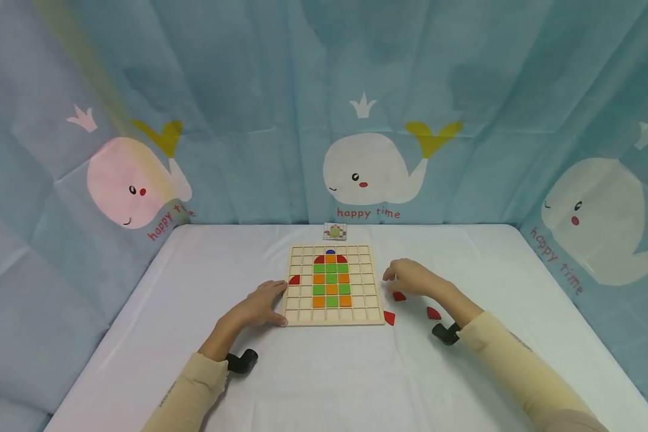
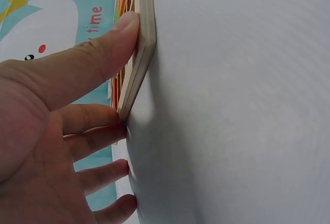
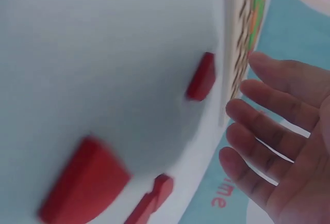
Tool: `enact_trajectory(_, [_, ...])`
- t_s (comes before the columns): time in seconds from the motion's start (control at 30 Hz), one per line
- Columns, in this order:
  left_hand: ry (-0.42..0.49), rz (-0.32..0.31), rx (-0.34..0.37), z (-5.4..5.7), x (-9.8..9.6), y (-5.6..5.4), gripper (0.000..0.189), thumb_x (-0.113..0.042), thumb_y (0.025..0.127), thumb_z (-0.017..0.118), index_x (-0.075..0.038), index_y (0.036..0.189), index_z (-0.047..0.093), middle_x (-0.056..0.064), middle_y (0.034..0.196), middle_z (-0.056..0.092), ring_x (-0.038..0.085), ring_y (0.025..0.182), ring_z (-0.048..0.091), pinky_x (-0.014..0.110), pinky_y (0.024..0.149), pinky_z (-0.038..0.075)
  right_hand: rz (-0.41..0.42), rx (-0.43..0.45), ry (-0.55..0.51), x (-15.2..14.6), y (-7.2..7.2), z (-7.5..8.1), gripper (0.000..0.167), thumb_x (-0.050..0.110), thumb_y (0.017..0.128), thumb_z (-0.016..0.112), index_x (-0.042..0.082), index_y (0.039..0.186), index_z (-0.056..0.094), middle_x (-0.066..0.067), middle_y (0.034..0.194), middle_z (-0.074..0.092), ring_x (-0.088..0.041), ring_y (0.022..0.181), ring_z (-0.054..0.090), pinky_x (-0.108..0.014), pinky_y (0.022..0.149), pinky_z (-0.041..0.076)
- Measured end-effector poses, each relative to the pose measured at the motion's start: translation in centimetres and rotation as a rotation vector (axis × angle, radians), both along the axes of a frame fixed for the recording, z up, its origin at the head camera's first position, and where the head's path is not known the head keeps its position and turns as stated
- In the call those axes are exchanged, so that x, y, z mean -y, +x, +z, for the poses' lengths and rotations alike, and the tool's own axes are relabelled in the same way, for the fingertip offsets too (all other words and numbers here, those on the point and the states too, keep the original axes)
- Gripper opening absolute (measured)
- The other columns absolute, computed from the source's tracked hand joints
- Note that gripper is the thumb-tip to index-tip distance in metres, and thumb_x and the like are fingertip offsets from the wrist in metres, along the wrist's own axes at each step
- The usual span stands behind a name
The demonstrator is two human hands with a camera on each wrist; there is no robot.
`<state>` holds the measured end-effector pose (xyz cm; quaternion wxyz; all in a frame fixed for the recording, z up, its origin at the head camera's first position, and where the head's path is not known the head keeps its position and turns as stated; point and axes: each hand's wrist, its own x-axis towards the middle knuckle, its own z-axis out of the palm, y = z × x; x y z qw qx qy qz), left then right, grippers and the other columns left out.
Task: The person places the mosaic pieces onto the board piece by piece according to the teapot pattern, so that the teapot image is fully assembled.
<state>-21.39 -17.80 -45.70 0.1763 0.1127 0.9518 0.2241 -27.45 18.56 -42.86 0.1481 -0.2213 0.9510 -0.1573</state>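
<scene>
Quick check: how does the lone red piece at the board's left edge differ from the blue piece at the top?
The red piece is quarter-round and looks larger; the blue piece is half-round. The red piece sits apart in the left column; the blue piece adjoins an orange square below. Both lie on the board.

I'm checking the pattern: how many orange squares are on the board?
6. One orange square sits between red pieces; below on the board, two flank a green square, one sits between two greens, two flank the bottom green square. None looks hidden.
</scene>
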Motion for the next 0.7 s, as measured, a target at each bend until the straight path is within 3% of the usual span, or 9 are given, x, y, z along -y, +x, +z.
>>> enact_trajectory(0.2, [0.0,-0.006,-0.003,-0.1,0.1,0.0,0.093,-0.025,0.073,0.084,-0.001,0.149,0.036,0.017,0.157,0.033,0.041,0.148,0.021,0.061,0.117,0.023,-0.038,0.02,0.031,-1.3,1.0,-1.1,0.027,0.018,0.082,0.077,0.007,0.106,0.073,-0.004,0.098,0.066,-0.017,0.088,0.058,-0.037,0.085,0.054])
enact_trajectory(0.7, [0.004,0.011,0.004,0.4,-0.1,0.1,0.093,-0.025,0.073,0.085,-0.002,0.149,0.036,0.017,0.157,0.033,0.041,0.148,0.021,0.061,0.116,0.024,0.017,-0.057,0.052,-1.6,1.9,-1.8,0.023,0.012,0.081,0.077,0.004,0.102,0.074,-0.003,0.091,0.068,-0.014,0.081,0.056,-0.035,0.08,0.054])
